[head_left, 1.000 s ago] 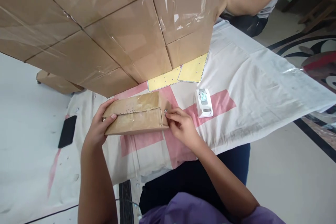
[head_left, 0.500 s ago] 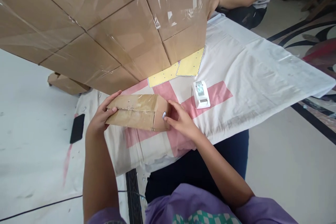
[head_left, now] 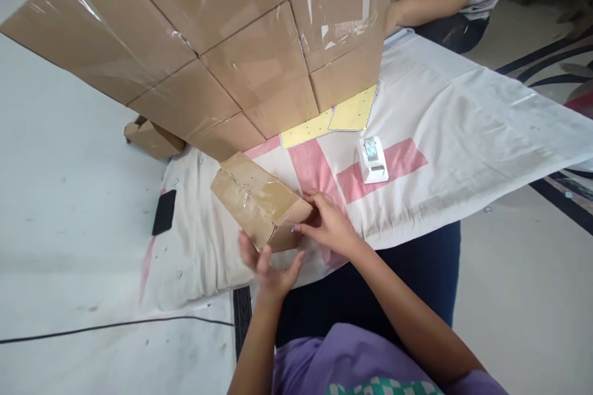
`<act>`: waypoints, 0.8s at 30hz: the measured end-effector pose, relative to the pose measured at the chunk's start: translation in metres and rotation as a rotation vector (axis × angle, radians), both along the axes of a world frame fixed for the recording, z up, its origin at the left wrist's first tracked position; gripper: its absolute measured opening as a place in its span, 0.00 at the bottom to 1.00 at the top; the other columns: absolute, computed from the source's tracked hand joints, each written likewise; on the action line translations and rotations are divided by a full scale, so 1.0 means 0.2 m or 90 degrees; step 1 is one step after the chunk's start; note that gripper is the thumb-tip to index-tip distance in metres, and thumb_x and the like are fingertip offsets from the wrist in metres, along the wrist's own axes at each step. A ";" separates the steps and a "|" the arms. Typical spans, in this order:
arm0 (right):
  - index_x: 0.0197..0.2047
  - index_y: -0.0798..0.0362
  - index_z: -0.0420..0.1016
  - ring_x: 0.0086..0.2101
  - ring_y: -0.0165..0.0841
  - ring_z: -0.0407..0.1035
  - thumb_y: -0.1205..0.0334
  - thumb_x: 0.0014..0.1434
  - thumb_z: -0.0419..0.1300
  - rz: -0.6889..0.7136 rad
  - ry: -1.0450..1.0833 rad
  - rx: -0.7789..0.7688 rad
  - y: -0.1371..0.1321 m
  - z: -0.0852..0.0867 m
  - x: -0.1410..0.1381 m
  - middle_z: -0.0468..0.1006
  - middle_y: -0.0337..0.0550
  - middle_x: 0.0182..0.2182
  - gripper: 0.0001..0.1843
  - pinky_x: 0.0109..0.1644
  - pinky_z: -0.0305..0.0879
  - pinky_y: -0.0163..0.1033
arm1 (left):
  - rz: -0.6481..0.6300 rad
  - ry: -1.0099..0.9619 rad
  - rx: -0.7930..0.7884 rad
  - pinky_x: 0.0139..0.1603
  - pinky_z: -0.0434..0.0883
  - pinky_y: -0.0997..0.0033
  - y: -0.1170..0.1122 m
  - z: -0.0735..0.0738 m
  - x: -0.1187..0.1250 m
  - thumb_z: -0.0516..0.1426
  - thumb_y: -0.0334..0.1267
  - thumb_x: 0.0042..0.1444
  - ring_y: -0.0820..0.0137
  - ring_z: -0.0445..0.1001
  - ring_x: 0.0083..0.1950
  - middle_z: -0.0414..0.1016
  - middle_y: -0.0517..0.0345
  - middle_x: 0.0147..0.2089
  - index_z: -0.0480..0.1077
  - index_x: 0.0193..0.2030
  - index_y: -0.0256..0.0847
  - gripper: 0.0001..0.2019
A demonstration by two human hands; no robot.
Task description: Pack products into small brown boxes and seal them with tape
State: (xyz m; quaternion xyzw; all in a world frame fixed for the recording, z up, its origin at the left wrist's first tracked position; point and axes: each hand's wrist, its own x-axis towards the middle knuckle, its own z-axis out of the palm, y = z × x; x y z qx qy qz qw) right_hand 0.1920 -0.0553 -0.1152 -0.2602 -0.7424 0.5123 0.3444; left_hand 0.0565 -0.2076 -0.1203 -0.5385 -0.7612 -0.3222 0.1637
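Cardboard box (head_left: pixel 252 197) lies diagonally on the worktop (head_left: pixel 463 136) just ahead of both grips: I see my left grip (head_left: pixel 271 268) spread open beneath its near end, my right grip (head_left: pixel 331 225) pinching that end.

Bright, flat daylight with wide-angle warp.
Strong, diffuse light nearly washes out the floor (head_left: pixel 55 197) and the white cloth (head_left: pixel 463 105). Clear tape (head_left: pixel 333 31) on the big boxes (head_left: pixel 208 12) throws glare streaks, and the small box (head_left: pixel 259 197) glints too. A faint, soft shadow lies on the cloth under the stack, and the far right corner is dimmer. The left hand (head_left: pixel 269 265) is slightly smeared by motion, while the rest is fairly sharp. Straight lines bow near the edges, and everything looks squat.
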 end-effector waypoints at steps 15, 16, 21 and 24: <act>0.68 0.53 0.58 0.59 0.51 0.68 0.54 0.64 0.61 -0.038 -0.091 0.176 -0.17 -0.01 -0.05 0.72 0.60 0.58 0.33 0.60 0.69 0.59 | 0.100 -0.260 0.136 0.62 0.75 0.40 0.04 -0.07 0.11 0.54 0.46 0.67 0.52 0.63 0.72 0.58 0.30 0.71 0.35 0.72 0.48 0.35; 0.69 0.52 0.56 0.60 0.51 0.67 0.55 0.64 0.60 -0.045 -0.081 0.201 -0.19 0.00 -0.04 0.71 0.60 0.60 0.34 0.61 0.68 0.60 | 0.107 -0.309 0.141 0.58 0.78 0.41 0.04 -0.06 0.13 0.53 0.47 0.67 0.52 0.70 0.67 0.61 0.31 0.69 0.29 0.73 0.49 0.39; 0.72 0.48 0.53 0.59 0.49 0.68 0.56 0.63 0.62 -0.118 0.005 0.281 -0.19 0.20 0.14 0.72 0.56 0.61 0.38 0.62 0.69 0.57 | -0.072 -0.359 0.077 0.57 0.78 0.36 0.06 0.05 0.25 0.59 0.53 0.62 0.48 0.72 0.65 0.59 0.46 0.74 0.12 0.72 0.61 0.55; 0.69 0.45 0.56 0.59 0.49 0.68 0.60 0.63 0.62 -0.237 0.049 0.303 -0.15 0.35 0.38 0.72 0.54 0.60 0.34 0.61 0.69 0.57 | -0.257 -0.310 -0.041 0.57 0.80 0.41 0.21 0.13 0.39 0.66 0.51 0.53 0.48 0.68 0.69 0.59 0.61 0.74 0.21 0.73 0.72 0.59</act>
